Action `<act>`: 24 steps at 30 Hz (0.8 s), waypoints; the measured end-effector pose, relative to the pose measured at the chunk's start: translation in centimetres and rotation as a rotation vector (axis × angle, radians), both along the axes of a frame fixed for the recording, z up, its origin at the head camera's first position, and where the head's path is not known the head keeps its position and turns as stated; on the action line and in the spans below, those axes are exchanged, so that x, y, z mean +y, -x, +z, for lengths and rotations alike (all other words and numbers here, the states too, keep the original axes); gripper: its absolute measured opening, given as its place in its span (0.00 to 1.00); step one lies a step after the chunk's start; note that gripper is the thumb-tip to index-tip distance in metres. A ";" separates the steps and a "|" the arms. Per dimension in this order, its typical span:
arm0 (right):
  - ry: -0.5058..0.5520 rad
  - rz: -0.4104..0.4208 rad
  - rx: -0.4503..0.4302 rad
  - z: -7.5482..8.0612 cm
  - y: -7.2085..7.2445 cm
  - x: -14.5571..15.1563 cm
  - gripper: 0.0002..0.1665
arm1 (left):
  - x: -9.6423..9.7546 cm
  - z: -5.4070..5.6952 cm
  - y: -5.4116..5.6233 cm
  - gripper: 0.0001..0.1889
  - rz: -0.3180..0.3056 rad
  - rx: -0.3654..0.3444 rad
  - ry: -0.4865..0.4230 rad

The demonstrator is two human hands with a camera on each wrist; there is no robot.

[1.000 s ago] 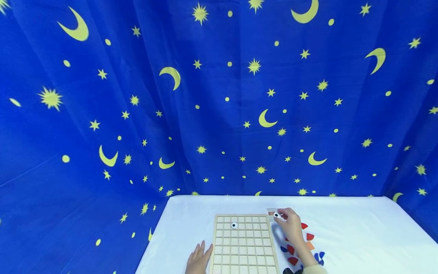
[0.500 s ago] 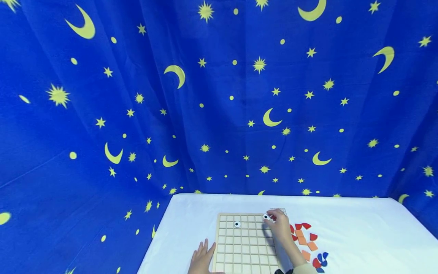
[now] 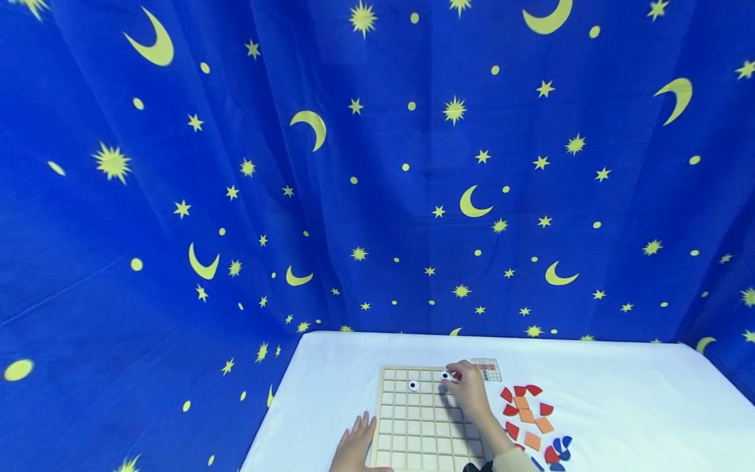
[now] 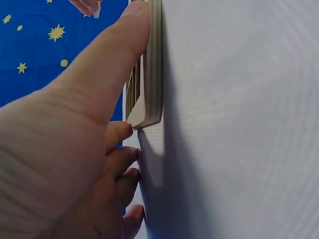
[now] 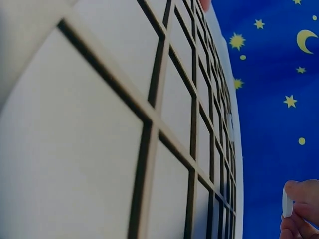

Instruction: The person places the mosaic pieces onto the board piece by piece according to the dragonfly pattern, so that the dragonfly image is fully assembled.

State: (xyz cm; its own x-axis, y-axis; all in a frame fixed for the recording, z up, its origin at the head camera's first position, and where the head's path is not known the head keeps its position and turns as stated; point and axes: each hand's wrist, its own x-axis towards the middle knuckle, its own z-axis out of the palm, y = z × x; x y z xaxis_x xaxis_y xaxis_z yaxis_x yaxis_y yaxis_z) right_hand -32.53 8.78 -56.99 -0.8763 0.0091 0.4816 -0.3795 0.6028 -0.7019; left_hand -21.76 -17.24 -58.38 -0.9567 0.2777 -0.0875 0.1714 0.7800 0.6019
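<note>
The wooden grid board (image 3: 406, 429) lies on the white table, divided into square cells. A round white eye disc (image 3: 414, 385) with a black dot sits in its upper left part. My right hand (image 3: 470, 396) pinches a second eye disc (image 3: 445, 375) between thumb and fingers, over the upper right of the board. The right wrist view has this white disc (image 5: 287, 201) edge-on, apart from the grid. At the board's left side is my left hand (image 3: 354, 447), its fingers spread. Its thumb (image 4: 117, 50) touches the board's edge in the left wrist view.
A small card with a printed grid (image 3: 491, 370) lies right of the board's top corner. Red quarter-round pieces (image 3: 511, 429), orange squares (image 3: 533, 440) and blue curved pieces (image 3: 564, 449) are scattered right of the board. A blue star-patterned curtain (image 3: 413, 196) hangs behind the table.
My right hand has carried its eye disc left from the printed card to over the board, uncovering the card and loose pieces. My left hand stays at the board's left edge. The head view has shifted slightly.
</note>
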 end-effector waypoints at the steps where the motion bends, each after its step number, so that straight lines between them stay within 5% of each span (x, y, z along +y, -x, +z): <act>1: -0.002 0.002 -0.003 -0.1 0.1 -0.1 0.14 | 0.0 -0.1 0.0 0.54 -0.001 0.008 0.014; 15: -0.032 0.018 -0.017 -0.8 0.4 -1.6 0.15 | 0.0 -0.2 -0.2 0.53 0.010 0.071 0.065; 24: -0.074 0.042 -0.160 -1.4 0.5 -2.7 0.16 | 0.0 -0.5 0.1 0.52 0.010 0.058 0.071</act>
State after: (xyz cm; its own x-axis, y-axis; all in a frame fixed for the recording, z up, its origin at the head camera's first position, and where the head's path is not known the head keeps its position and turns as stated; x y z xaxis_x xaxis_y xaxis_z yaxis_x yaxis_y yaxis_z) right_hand -33.07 6.03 -58.41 -0.9407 -0.0594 0.3341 -0.2925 0.6411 -0.7095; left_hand -21.83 -17.28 -58.86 -0.9634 0.2632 -0.0513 0.1962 0.8222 0.5343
